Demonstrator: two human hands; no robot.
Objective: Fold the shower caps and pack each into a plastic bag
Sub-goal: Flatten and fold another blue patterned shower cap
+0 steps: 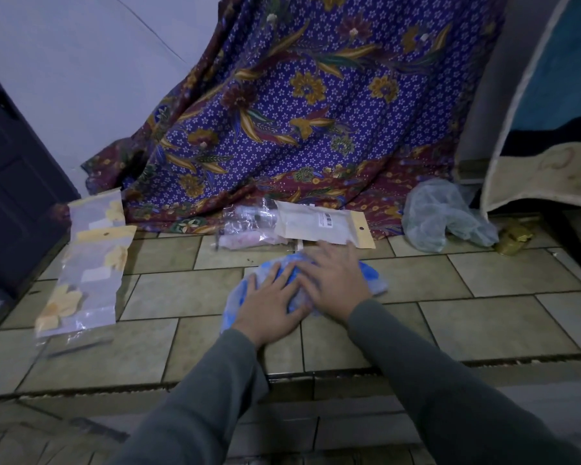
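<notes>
A blue-and-clear shower cap (239,297) lies flattened on the tiled floor in the middle. My left hand (269,308) presses flat on its left part with fingers spread. Beside it, my right hand (336,283) presses flat on the cap's right part, fingers straight. Just behind the cap lies an empty plastic bag with a yellow header (319,224) and a barcode label. To its left sits a crumpled clear bag holding something pink (245,226). At the far left lie three plastic bags with yellow-patterned caps inside (88,266).
A purple floral cloth (316,112) hangs down behind the bags. A loose pale translucent cap or bag (443,216) lies at the right, near a small yellow object (514,241) and a chair leg (571,243). A dark door (10,176) stands at left. A step edge (316,377) runs in front.
</notes>
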